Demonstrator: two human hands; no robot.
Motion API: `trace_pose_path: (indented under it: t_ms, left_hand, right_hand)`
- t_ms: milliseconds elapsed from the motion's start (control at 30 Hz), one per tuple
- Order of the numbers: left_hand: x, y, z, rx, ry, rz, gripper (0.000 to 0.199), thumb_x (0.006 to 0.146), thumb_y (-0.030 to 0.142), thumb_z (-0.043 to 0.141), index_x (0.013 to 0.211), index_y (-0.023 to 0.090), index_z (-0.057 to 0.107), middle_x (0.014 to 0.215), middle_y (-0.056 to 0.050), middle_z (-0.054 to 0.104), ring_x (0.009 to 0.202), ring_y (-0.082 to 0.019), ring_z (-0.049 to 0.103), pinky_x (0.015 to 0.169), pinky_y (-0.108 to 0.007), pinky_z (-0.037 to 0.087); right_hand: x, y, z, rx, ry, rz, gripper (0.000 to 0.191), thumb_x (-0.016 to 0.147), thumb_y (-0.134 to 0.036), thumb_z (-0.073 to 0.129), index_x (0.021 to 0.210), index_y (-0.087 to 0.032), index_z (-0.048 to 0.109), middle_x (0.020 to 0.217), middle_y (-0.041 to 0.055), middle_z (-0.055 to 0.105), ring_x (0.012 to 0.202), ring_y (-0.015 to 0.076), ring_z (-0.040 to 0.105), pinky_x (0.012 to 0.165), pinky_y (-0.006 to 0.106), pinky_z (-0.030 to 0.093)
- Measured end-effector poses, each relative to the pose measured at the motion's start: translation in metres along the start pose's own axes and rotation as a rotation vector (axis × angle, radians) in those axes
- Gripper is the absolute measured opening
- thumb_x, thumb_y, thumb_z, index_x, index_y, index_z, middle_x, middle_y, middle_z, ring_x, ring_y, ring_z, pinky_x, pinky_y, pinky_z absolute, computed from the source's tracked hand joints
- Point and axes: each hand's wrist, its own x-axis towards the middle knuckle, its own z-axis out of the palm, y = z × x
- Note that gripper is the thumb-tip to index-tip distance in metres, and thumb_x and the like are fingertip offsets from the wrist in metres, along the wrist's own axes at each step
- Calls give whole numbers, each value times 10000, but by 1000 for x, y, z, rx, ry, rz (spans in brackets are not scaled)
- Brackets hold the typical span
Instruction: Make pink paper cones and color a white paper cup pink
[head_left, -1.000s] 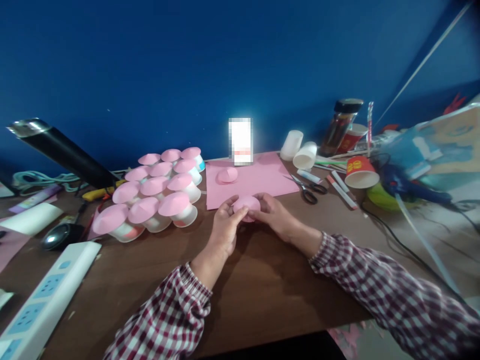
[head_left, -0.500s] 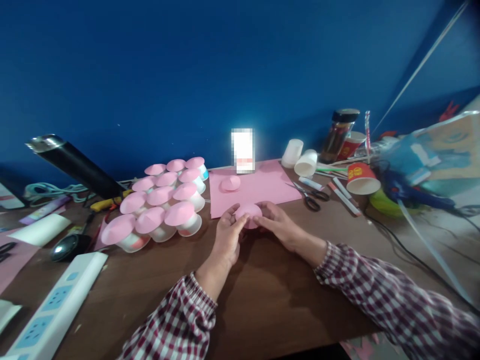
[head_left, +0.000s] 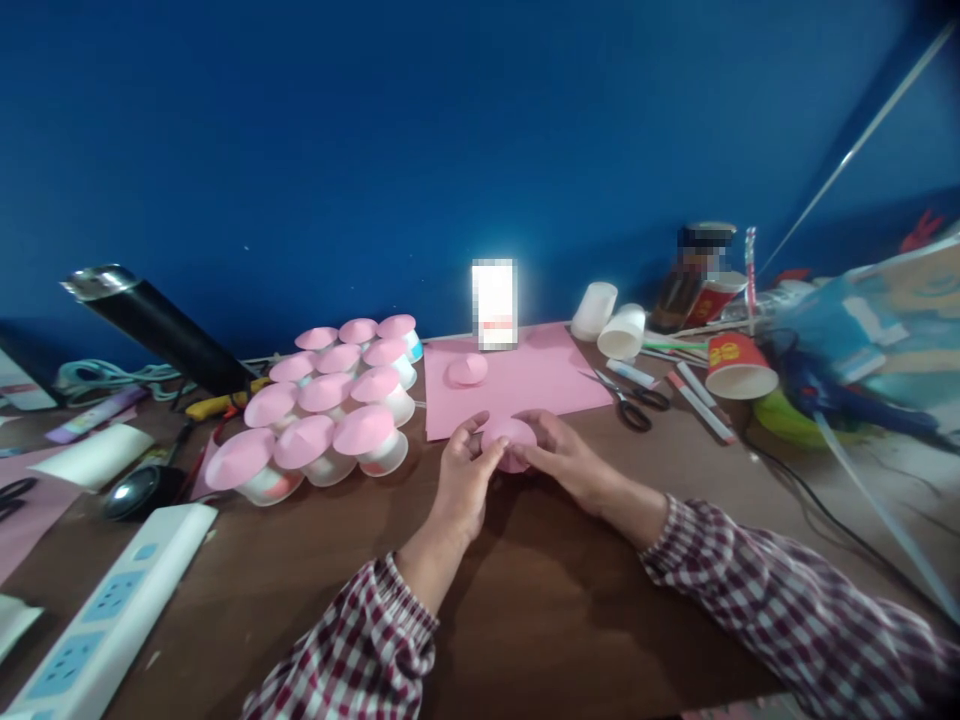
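Between my hands is a pink paper cone [head_left: 510, 432], held just above the table's near side of the pink paper sheets. My left hand [head_left: 466, 478] grips its left edge, thumb on top and fingers curled behind. My right hand [head_left: 566, 455] pinches the right edge in the same way. Another pink paper cone [head_left: 468, 369] lies on the pink paper [head_left: 540, 375] beyond my hands. To the left, several paper cups [head_left: 384, 454] stand in rows, each topped with a pink cone [head_left: 304, 442].
Scissors [head_left: 634, 408], marker pens [head_left: 699, 400] and white paper cups [head_left: 622, 331] lie to the right, near a red cup [head_left: 739, 366] and a glue gun [head_left: 847, 400]. On the left are a power strip [head_left: 112, 610], a black flask [head_left: 165, 330] and a black mouse-like object [head_left: 142, 490].
Both hands keep hold of the cone in nearly the same pose. The whole view has shifted slightly, so most things appear a little further right.
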Motion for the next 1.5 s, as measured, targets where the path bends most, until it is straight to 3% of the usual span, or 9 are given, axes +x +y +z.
trace_pose_path:
  t_ms: [400, 633, 767, 900, 1100, 1200, 1333, 1433, 1500]
  left_hand:
    - [-2, 3, 2, 2, 44, -7, 626, 657, 233, 753, 1197, 134, 452, 691, 15, 639, 615, -110, 607, 648, -246, 486]
    - [-2, 2, 1, 50, 28, -7, 617, 686, 274, 739, 1209, 142, 440, 721, -13, 662, 614, -131, 623, 646, -275, 503]
    - [-1, 2, 0, 51, 60, -17, 604, 685, 283, 744, 1199, 154, 454, 774, -20, 673, 700, -137, 640, 695, -266, 497]
    - [-2, 3, 0, 80, 52, -22, 627, 690, 309, 745, 1213, 150, 438, 769, -24, 676, 700, -149, 645, 687, -273, 500]
    - [-3, 5, 2, -3, 38, -52, 564, 753, 361, 692, 1226, 185, 442, 1053, -89, 667, 977, -183, 633, 868, -310, 479]
    - [-1, 3, 1, -83, 50, -66, 512, 787, 406, 644, 1212, 181, 470, 1053, -92, 665, 962, -178, 636, 896, -339, 472]
    - [3, -4, -5, 3, 32, -63, 540, 777, 388, 660, 1229, 173, 458, 993, -94, 684, 871, -146, 642, 877, -322, 478]
    - [2, -7, -9, 107, 18, -35, 534, 783, 391, 651, 1237, 191, 453, 1032, -99, 678, 871, -143, 636, 865, -312, 479]
    - [1, -8, -10, 148, 13, -26, 521, 799, 392, 630, 1246, 201, 442, 1042, -98, 675, 874, -146, 634, 863, -319, 479]
  right_hand:
    - [0, -1, 0, -111, -3, -28, 404, 791, -285, 628, 1153, -159, 498, 968, 52, 611, 847, 161, 587, 723, 292, 494]
    - [-2, -3, 3, -68, -6, 13, 415, 771, -255, 640, 1140, -155, 479, 868, 25, 624, 786, 158, 610, 707, 295, 509]
    - [-1, -4, 2, -8, -13, 30, 392, 793, -319, 625, 1131, -187, 478, 1002, 58, 630, 887, 176, 617, 764, 311, 503]
    - [0, -1, 2, 25, -40, 34, 428, 776, -330, 642, 1136, -188, 460, 964, 54, 641, 854, 174, 615, 751, 320, 489]
    - [5, -7, -7, 80, -35, 90, 416, 777, -352, 644, 1113, -185, 466, 855, 28, 640, 647, 127, 573, 560, 250, 443]
    - [17, -12, -22, 11, 11, 72, 428, 775, -330, 642, 1133, -175, 468, 810, 12, 628, 641, 124, 565, 573, 251, 448]
    - [45, -16, -41, -163, 112, -48, 391, 803, -294, 585, 1154, -160, 477, 707, -22, 579, 610, 128, 556, 593, 273, 466]
    - [64, -20, -50, -433, 145, -66, 429, 825, -276, 539, 1227, -155, 451, 720, 2, 601, 633, 162, 586, 603, 300, 487]
    - [71, -23, -54, -721, 167, -95, 476, 833, -262, 527, 1284, -148, 426, 878, 78, 656, 782, 217, 629, 712, 356, 501]
